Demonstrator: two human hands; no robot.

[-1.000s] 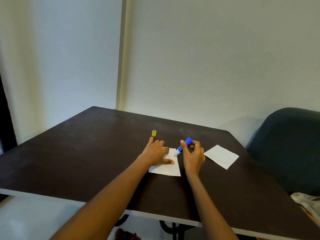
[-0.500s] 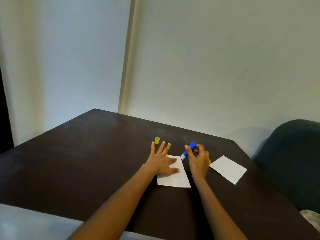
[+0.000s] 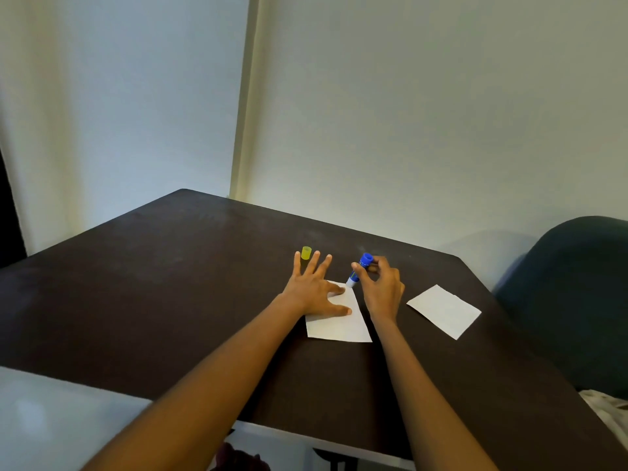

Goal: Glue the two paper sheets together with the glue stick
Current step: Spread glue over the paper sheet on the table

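Observation:
A white paper sheet (image 3: 343, 322) lies on the dark table (image 3: 170, 283) in front of me. My left hand (image 3: 314, 288) presses flat on its left part, fingers spread. My right hand (image 3: 380, 287) pinches a blue glue stick (image 3: 359, 268), tilted, with its white tip touching the sheet's far edge. A second white paper sheet (image 3: 443, 311) lies apart to the right. The yellow-green cap (image 3: 306, 252) stands just beyond my left fingertips.
A dark upholstered chair (image 3: 574, 294) stands at the table's right side, with a pale cloth (image 3: 608, 413) below it. Walls rise close behind the table. The table's near edge runs across the lower frame.
The view shifted slightly as my head moved. My left fingers have spread out flatter on the sheet. The glue stick's tip stays at the sheet's far edge.

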